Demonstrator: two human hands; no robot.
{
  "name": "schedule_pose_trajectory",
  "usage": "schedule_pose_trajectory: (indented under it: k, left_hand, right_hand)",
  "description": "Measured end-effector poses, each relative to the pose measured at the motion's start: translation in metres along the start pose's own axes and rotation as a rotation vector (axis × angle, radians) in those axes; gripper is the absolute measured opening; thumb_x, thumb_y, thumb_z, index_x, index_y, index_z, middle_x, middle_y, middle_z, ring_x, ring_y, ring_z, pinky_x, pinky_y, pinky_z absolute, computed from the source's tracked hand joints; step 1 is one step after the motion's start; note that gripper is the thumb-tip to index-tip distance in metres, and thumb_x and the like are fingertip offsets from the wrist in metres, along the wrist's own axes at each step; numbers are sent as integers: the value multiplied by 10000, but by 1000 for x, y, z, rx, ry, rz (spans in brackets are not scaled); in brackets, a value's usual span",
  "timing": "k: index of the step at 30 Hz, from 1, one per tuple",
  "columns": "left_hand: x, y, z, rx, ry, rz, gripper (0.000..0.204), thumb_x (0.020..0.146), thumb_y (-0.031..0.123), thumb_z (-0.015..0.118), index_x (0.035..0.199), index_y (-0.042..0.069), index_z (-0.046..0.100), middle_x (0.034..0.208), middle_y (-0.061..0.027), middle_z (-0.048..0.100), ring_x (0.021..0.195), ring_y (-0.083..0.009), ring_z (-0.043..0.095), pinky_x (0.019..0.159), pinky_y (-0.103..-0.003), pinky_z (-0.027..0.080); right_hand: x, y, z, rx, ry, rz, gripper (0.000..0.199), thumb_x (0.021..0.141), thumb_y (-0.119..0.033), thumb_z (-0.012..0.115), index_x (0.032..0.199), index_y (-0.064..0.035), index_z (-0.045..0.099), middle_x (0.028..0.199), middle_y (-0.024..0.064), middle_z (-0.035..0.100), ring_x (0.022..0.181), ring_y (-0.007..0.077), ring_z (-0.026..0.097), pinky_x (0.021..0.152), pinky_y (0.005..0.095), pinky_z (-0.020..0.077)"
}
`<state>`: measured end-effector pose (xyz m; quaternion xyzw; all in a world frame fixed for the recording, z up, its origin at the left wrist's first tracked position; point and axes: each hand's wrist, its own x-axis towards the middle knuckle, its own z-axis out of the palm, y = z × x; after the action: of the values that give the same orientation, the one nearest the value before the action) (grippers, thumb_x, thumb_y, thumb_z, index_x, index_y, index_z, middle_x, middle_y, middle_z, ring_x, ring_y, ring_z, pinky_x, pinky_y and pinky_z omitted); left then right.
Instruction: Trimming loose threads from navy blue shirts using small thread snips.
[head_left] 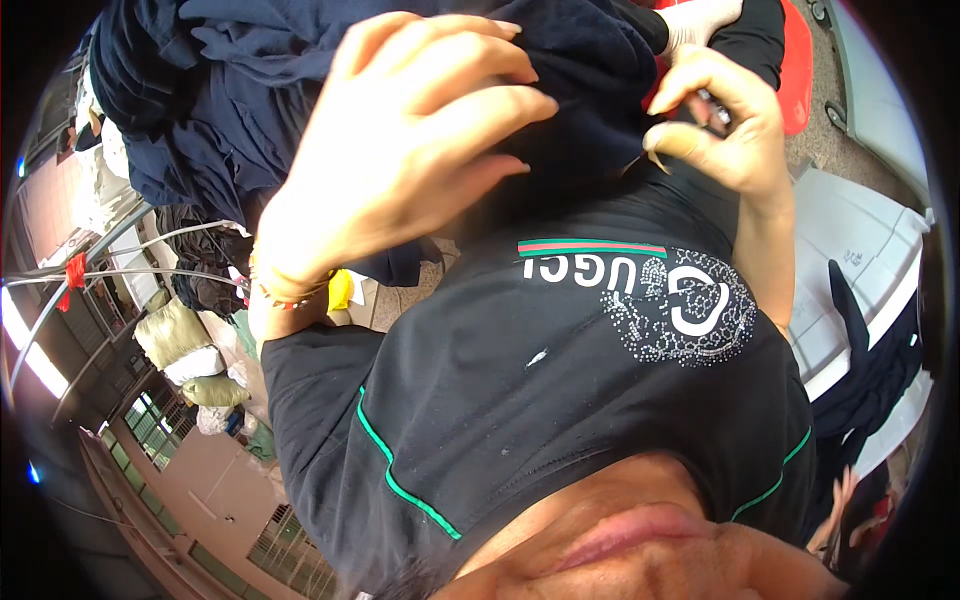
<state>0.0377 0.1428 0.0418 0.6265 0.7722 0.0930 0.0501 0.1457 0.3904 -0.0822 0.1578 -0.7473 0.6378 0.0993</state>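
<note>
One left hand [400, 150] is spreading over a rumpled dark navy fabric garment [560, 90] at the top middle of the view, its fingers [470, 105] lying apart and pressing on the cloth rather than closing round it. One right hand [725, 125] is sitting just beside the same garment's right edge, its fingers [690, 95] curling together and pinching a small dark fold. One large heap of dark navy clothing [190, 110] is lying at upper left. One black short-sleeved shirt with green piping [520, 400] is filling the lower middle. One white plastic crate [860, 270] is standing at right.
</note>
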Motion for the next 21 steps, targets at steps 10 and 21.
schedule_pose_trajectory:
  k: [10,21]
  left_hand:
    - [-1,-16,12,194,30,121,392,757,163,758,1144,195,704,1072,37,678,1181,-181,599,1018,-382,393]
    - [6,7,-10,-820,149,-198,151,847,60,619,960,-38,642,949,-101,664,949,-224,622,887,-306,435]
  right_hand:
    - [1,9,37,-391,-14,-22,341,684,-96,805,985,-66,648,837,49,642,717,210,656,610,319,512]
    - [19,-13,-32,466,-414,-65,174,745,-31,792,790,0,627,700,-24,491,562,44,404,537,225,368]
